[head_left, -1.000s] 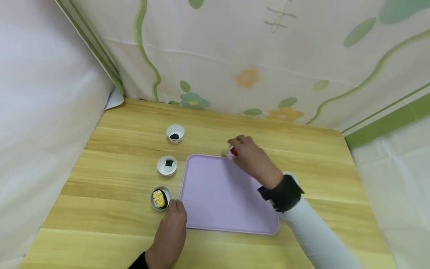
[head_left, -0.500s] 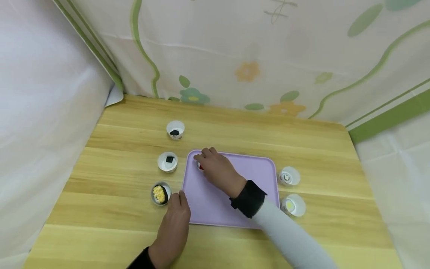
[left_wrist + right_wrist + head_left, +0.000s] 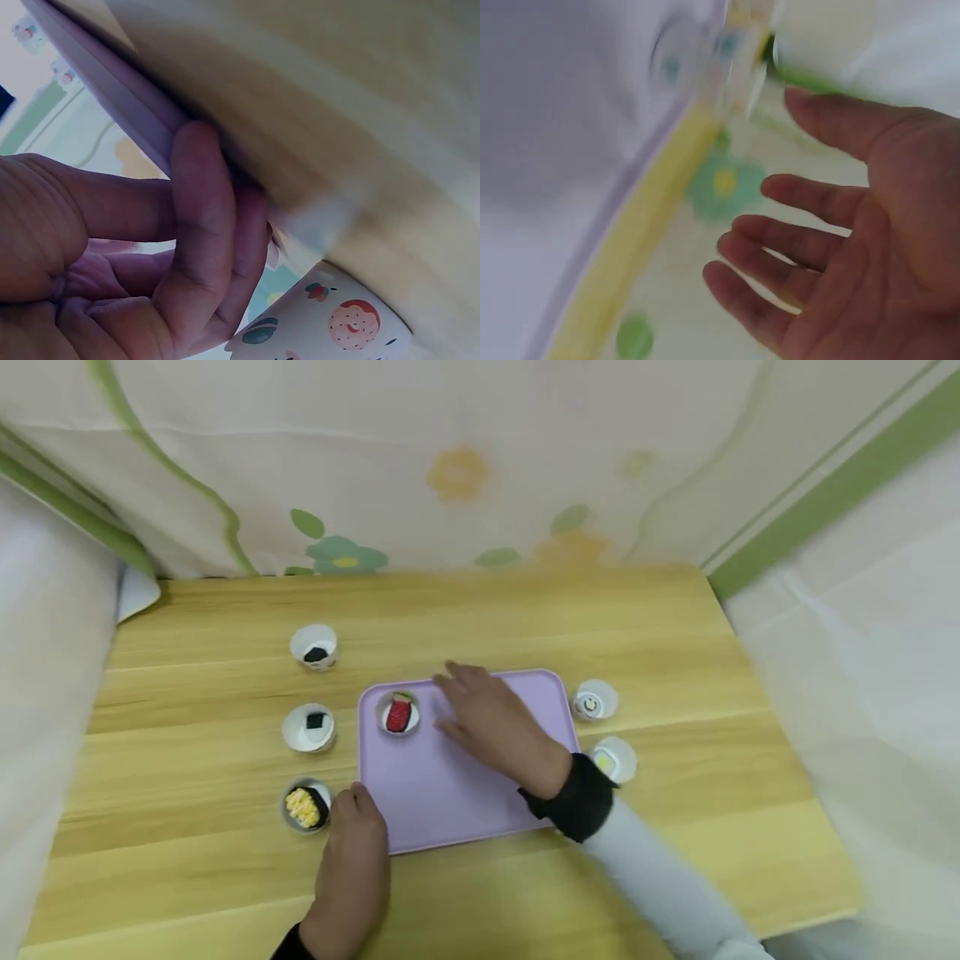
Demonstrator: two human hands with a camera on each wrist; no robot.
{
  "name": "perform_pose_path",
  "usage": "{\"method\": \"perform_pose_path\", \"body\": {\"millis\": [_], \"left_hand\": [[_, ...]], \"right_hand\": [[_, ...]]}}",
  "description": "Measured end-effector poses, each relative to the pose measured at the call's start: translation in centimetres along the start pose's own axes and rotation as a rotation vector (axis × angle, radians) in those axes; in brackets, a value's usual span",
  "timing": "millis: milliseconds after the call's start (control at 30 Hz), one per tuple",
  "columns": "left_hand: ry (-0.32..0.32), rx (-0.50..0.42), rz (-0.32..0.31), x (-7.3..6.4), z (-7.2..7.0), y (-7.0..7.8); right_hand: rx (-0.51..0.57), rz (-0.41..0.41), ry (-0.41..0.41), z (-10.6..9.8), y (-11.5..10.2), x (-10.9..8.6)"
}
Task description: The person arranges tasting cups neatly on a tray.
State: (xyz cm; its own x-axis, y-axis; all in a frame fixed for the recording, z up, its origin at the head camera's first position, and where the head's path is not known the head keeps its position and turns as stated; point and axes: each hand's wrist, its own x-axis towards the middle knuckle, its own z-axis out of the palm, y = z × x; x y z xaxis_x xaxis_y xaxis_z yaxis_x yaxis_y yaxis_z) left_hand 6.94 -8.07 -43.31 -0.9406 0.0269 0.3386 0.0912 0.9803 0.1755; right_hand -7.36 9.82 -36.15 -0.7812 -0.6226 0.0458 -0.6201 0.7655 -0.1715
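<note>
Risk: right hand, fingers spread and empty over tray, could topple cup; left hand gripped tray's edge.

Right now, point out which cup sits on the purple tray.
The cup with the red piece, at the purple tray's far-left corner; the other five cups stand on the table beside it.
</note>
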Motion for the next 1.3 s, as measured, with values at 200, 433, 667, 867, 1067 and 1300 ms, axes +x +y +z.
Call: {"method": "perform_pose_path", "body": {"millis": [200,433,667,867,1067,1300], "left_hand": [[-0.096,-0.08,-0.054,-0.5,-1.1,-0.5],[-0.136,-0.104,-0.109,-1.3,-1.6,-0.4],[-0.274,-0.146,-0.192,-1.9,-2.3,-0.7],[-0.191,-0.136,-0.161,-2.1,-1.5,-0.2],[-0.237,-0.136,-0.177,-2.0,-1.1,0.5],[-0.245,-0.122,-0.196,-1.9,-0.7,1.2]], "right_hand": [[0.023,0.205,0.018,-2.7,5.7,-4.3],[0.085,0.453,-0.168,-3.0,10.3,-7.9],[0.149,0.463,-0.211,-0.9,11.0,-8.4],[0.128,0.388,-0.144,-0.2,11.4,-8.6],[0.094,0.354,-0.104,-0.1,12.1,-8.9],[0.085,0.353,-0.107,0.2,12.9,-8.1]]}}
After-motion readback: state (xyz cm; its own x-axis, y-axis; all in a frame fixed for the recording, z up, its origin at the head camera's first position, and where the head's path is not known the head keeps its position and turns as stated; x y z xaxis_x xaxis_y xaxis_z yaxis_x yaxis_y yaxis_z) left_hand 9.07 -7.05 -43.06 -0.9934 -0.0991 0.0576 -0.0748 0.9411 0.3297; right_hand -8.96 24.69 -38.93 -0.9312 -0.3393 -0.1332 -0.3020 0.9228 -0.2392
